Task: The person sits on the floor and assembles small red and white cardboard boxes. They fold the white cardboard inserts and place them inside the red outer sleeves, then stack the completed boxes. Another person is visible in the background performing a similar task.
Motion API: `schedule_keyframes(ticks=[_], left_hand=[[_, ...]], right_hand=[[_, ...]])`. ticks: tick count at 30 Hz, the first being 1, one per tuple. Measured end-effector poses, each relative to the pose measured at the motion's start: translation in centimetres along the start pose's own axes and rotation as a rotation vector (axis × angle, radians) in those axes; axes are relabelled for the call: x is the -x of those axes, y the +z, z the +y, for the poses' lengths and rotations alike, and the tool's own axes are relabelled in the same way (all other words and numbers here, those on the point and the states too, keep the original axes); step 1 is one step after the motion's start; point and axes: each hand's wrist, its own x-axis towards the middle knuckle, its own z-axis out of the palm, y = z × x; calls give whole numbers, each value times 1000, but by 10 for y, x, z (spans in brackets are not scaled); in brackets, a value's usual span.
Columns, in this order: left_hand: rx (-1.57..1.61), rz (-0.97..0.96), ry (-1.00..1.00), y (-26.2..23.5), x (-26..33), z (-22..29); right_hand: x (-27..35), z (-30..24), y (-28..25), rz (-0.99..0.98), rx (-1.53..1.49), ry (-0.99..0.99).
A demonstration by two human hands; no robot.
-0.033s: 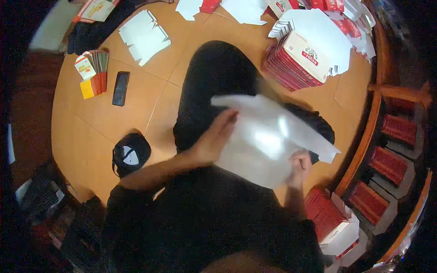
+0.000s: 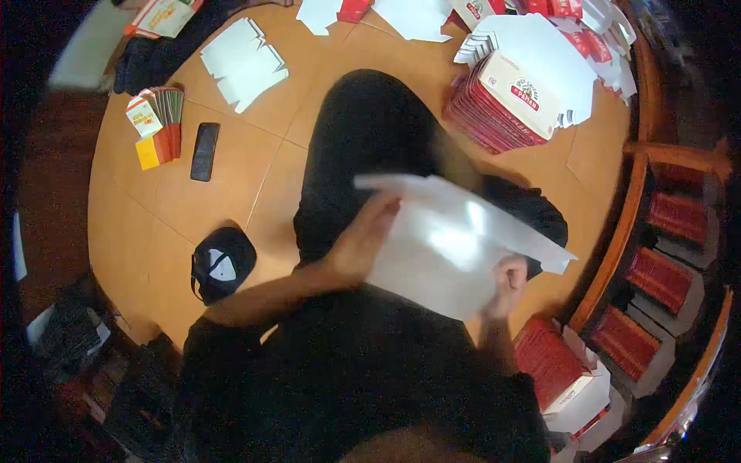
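Note:
Over my lap I hold a glossy white cardboard sheet (image 2: 428, 247), its far edge folded up in a long flap and a little blurred. My left hand (image 2: 369, 235) is at the sheet's left edge, with the fingers smeared and partly hidden. At the lower right edge, my right hand (image 2: 509, 279) has its fingers curled and pinched on the card. Beyond the right knee stands a stack of red-and-white folded cartons (image 2: 502, 108), next to a pile of white box blanks (image 2: 559, 54).
To the left lie a phone (image 2: 204, 152), a black cap (image 2: 224, 262) and a fan of small orange-and-white cartons (image 2: 158, 123). One white blank (image 2: 243, 65) lies at the far left. More red cartons (image 2: 544, 366) sit by my right forearm, with red stacks (image 2: 660, 278) further right.
The sheet's far edge and raised flap have dipped slightly toward me. My left hand has shifted a little with it; my right hand stays nearly in place.

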Motion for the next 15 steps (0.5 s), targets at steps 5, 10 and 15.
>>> schedule_keyframes(ticks=[5, 10, 15], left_hand=[[413, -101, -22, -19, -5, 5], [361, -226, -82, -34, -14, 38], [241, -93, -224, -24, -13, 49]], right_hand=[[4, 1, 33, 177, -499, 99], [3, 36, 4, -317, -138, -119], [4, -12, 13, -122, -157, 296]])
